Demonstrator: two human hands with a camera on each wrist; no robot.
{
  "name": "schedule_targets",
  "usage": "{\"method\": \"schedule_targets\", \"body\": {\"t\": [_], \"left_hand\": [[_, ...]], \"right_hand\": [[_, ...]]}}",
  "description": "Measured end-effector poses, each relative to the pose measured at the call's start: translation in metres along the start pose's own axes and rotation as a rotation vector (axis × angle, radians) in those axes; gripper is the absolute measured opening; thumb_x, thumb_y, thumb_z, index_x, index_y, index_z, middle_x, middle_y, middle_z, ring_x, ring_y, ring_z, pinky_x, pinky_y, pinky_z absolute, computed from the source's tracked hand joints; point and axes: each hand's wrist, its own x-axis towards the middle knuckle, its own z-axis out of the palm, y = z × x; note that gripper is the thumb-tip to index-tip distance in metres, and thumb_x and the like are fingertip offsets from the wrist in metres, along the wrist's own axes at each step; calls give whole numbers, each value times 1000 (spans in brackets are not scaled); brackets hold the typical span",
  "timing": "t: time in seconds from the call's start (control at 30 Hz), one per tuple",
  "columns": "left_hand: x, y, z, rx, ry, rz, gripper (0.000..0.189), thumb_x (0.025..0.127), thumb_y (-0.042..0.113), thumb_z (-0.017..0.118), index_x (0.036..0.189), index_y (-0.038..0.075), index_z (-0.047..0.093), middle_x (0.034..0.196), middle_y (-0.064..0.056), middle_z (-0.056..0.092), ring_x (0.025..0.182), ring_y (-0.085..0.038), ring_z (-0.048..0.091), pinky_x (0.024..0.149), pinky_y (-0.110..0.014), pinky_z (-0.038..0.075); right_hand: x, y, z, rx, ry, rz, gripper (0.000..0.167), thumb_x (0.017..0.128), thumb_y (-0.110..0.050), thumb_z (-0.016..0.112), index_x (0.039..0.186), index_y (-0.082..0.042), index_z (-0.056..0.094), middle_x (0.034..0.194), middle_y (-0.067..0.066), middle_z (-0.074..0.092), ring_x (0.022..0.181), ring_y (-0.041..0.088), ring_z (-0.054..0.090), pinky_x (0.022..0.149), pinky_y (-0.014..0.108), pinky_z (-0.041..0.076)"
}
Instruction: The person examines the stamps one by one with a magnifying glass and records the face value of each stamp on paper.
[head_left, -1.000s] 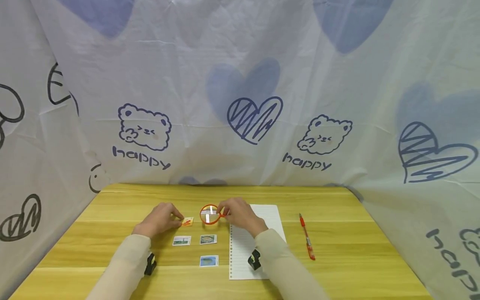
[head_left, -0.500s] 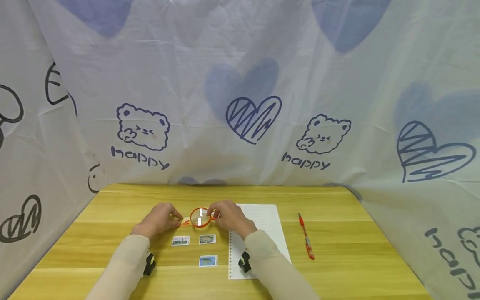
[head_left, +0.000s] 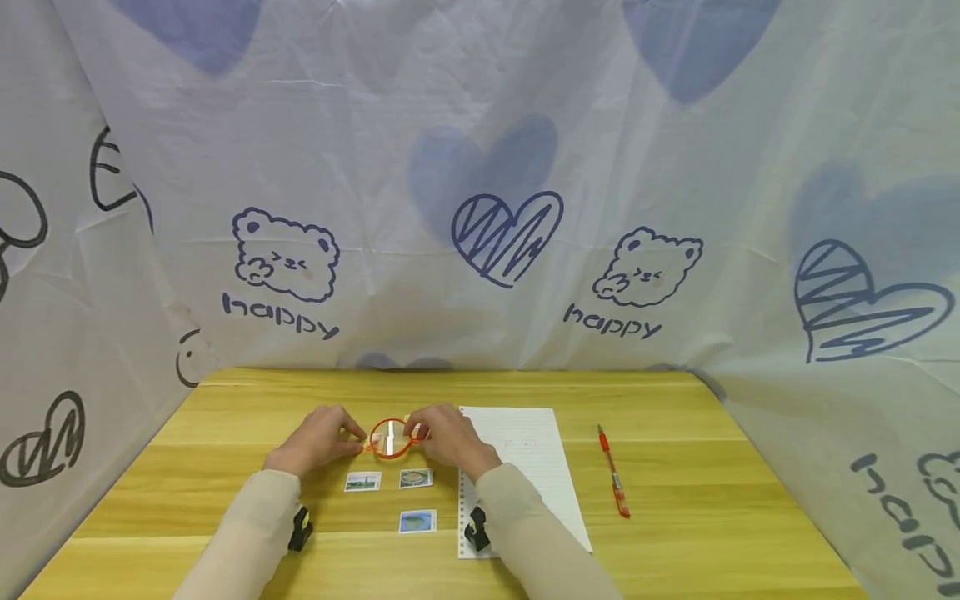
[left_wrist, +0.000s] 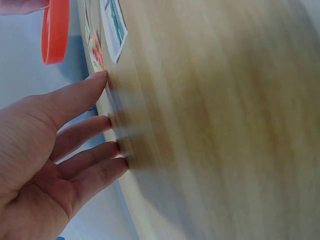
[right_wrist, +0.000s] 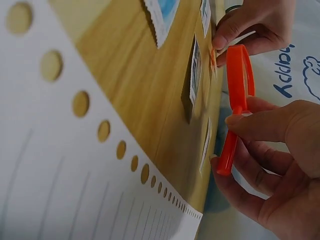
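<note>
My right hand (head_left: 450,437) pinches the handle of a red magnifying glass (right_wrist: 240,77), its round lens held above the table. In the head view the lens overlaps a small yellow-and-red stamp (left_wrist: 96,52). At that stamp's edge rests the thumb tip of my left hand (left_wrist: 55,150), whose extended fingers touch the tabletop. Nearer the front lie a stamp with a green landscape (head_left: 363,482), one with a round motif (head_left: 416,477) and a blue one (head_left: 417,522). Another stamp (right_wrist: 205,145) lies beyond these, mostly hidden by my right hand in the head view.
A lined loose-leaf sheet (head_left: 525,475) with punched holes lies under my right forearm, with faint writing on it. To its right is a red pen (head_left: 614,472). A printed white cloth (head_left: 405,275) hangs behind the wooden table (head_left: 697,500).
My right hand has moved left with the magnifying glass, bringing the lens over the yellow-and-red stamp and uncovering more of the sheet. The left hand has stayed in place.
</note>
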Motion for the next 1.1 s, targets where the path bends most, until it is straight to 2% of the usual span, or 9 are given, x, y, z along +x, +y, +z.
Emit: {"method": "schedule_targets", "body": {"t": [0.47, 0.83, 1.1], "left_hand": [[1, -1, -1, 6, -4, 0, 13, 86, 8, 82, 98, 5, 82, 107, -16, 79, 105, -37, 72, 96, -54, 55], [1, 3, -1, -3, -14, -12, 14, 85, 7, 82, 99, 5, 82, 109, -17, 79, 107, -39, 71, 98, -57, 53], [2, 0, 1, 6, -12, -10, 14, 86, 8, 82, 99, 6, 82, 108, -16, 79, 107, -38, 71, 97, -56, 54]], "right_hand": [[6, -3, 6, -16, 4, 22, 23, 86, -2, 78, 103, -18, 80, 92, 3, 78, 81, 9, 66, 68, 22, 49], [5, 2, 10, -8, 14, 43, 27, 86, 3, 73, 103, -17, 80, 92, 1, 77, 80, 9, 66, 65, 21, 47], [6, 2, 10, 0, 9, 41, 28, 86, 4, 73, 103, -17, 80, 92, 2, 77, 82, 10, 65, 68, 22, 49]]}}
